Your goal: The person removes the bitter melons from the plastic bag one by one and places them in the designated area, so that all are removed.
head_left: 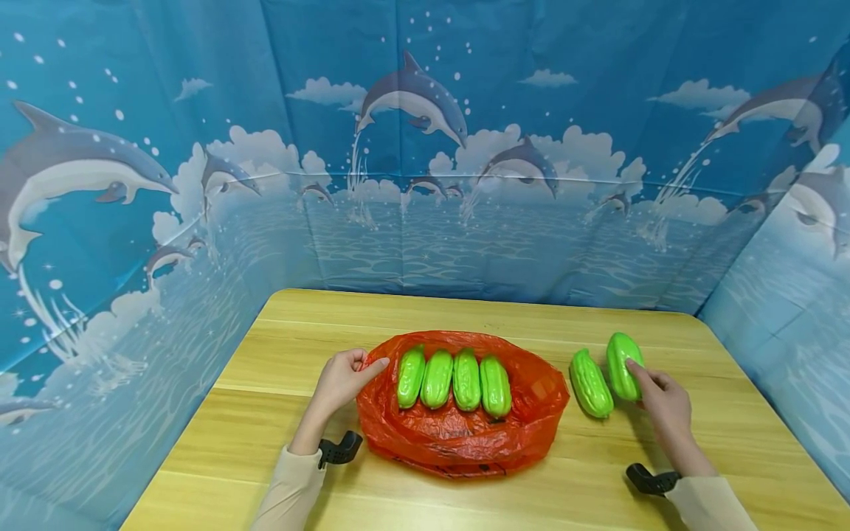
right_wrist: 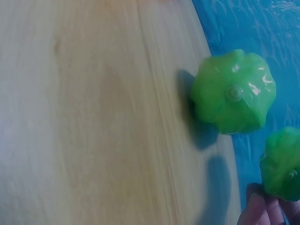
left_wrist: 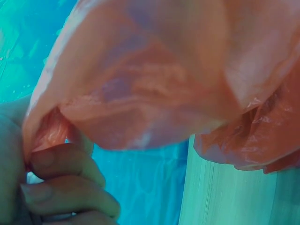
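A red plastic bag (head_left: 458,446) lies wide open on the table. Several glossy green, ridged, gourd-like vegetables (head_left: 436,380) rest side by side inside it. At the bag's left rim, my left hand (head_left: 341,383) pinches the thin plastic; the left wrist view shows the curled fingers (left_wrist: 70,194) on the bunched film. To the right of the bag, my right hand (head_left: 666,407) grips another green vegetable (head_left: 623,363) between thumb and fingers, tilted above the table. One more green vegetable (head_left: 590,385) lies on the table between the bag and that hand, its knobby end showing in the right wrist view.
The pale wooden table (head_left: 252,442) has rounded far corners. A blue curtain (head_left: 432,243) printed with dolphins hangs behind it and along both sides. Each wrist bears a black camera mount (head_left: 341,448).
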